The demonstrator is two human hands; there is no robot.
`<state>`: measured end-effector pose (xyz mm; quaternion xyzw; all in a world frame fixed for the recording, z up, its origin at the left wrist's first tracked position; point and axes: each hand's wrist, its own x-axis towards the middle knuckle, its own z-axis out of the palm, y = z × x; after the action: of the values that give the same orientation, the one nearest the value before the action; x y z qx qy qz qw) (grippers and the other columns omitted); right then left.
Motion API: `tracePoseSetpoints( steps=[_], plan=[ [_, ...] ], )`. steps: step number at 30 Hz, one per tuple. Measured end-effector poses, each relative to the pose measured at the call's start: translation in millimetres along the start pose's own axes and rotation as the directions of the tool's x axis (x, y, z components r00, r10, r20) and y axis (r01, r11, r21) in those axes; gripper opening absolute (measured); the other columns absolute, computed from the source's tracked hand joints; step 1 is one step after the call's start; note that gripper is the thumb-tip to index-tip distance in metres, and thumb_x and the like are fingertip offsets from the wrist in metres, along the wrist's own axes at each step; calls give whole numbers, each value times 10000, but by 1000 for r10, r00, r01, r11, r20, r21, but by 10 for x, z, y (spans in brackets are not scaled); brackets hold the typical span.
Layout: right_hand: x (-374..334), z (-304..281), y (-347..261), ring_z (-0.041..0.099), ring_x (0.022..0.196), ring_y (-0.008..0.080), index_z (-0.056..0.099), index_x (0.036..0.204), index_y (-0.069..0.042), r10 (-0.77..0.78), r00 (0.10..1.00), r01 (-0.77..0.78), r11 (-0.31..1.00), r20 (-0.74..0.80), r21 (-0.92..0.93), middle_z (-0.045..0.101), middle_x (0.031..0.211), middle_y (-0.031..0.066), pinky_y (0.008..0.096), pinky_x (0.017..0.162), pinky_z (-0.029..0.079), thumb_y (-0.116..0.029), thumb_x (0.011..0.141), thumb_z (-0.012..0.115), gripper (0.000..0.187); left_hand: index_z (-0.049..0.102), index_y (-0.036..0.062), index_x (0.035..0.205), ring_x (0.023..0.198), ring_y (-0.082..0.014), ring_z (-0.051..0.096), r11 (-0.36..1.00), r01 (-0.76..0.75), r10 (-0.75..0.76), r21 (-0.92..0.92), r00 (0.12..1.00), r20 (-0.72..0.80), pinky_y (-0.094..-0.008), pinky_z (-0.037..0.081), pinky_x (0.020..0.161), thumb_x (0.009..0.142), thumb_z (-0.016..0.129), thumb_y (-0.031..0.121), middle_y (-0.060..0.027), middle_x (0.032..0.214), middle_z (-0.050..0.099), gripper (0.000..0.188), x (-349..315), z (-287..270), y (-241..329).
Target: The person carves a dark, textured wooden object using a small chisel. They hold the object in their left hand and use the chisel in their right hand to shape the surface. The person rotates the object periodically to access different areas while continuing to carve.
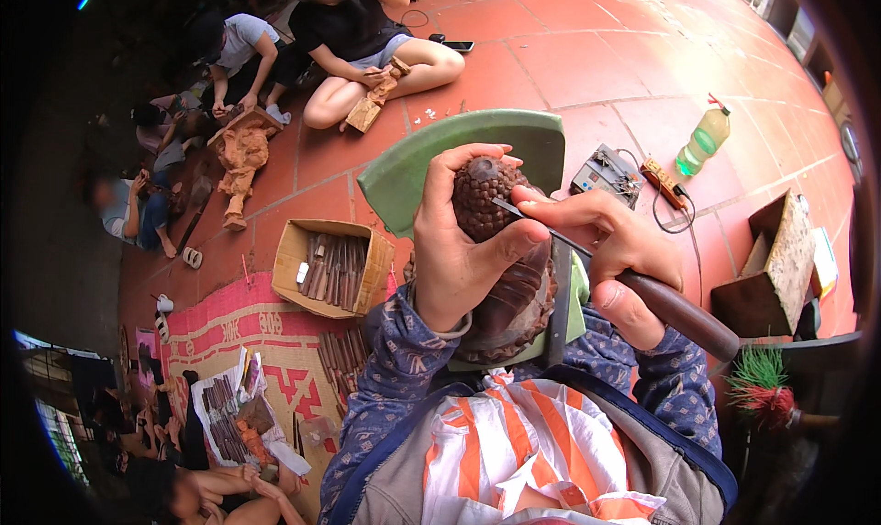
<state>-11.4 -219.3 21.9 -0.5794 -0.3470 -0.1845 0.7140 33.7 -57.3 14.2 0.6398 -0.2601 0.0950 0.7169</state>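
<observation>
A dark brown carved wooden figure (496, 296) rests at my lap, its rounded head covered in small bumps like curls. My left hand (450, 240) is wrapped around that head from the left side, with the thumb toward the right. In my right hand (619, 240) is a carving chisel (679, 312) with a dark wooden handle, which slants down to the right. Its narrow metal blade touches or nearly touches the bumps, beside my right fingertips. The figure's lower part is partly hidden by my hands.
Beyond the figure is a green plastic chair (399, 181). A cardboard box (367, 263) of chisels stands left, by a patterned mat (216, 316). At right are a grey control box (606, 176), power strip (663, 182), bottle (705, 139) and wooden box (762, 273). Several people sit at left.
</observation>
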Motion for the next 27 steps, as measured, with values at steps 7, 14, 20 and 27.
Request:
tracePoseSetpoints(
  steps=[7,14,20,27],
  plan=[
    [58,-44,-22,587,1075,432,513,672,3,11,999,-13,999,49,41,564,1099,349,491,964,420,-219,824,598,283,411,-2,1211,968,-190,607,999,7,-7,37,1000,14,-309,493,863,696,776,484,-148,1115,571,797,0,-4,13],
    [125,-177,22,600,1048,432,536,696,14,-77,971,94,993,226,-65,547,1118,357,419,900,470,-216,825,603,272,414,13,1210,979,-190,601,1000,-2,2,20,1000,16,-308,487,870,709,760,493,-143,1121,563,775,-5,-1,-11],
    [154,-172,12,615,1026,417,517,701,23,-68,982,71,997,176,-13,564,1075,353,411,872,487,-194,824,597,261,450,10,1179,921,-123,578,997,-41,43,-67,998,38,-267,464,852,769,775,343,-87,1050,572,620,13,9,11],
    [194,-174,-57,621,1012,405,498,683,18,-14,982,21,999,190,-34,570,1056,345,411,856,491,-187,813,597,262,447,10,1183,912,-118,576,997,-58,58,-44,998,13,-268,470,842,776,767,360,-84,1043,572,625,5,17,4]
  ],
)
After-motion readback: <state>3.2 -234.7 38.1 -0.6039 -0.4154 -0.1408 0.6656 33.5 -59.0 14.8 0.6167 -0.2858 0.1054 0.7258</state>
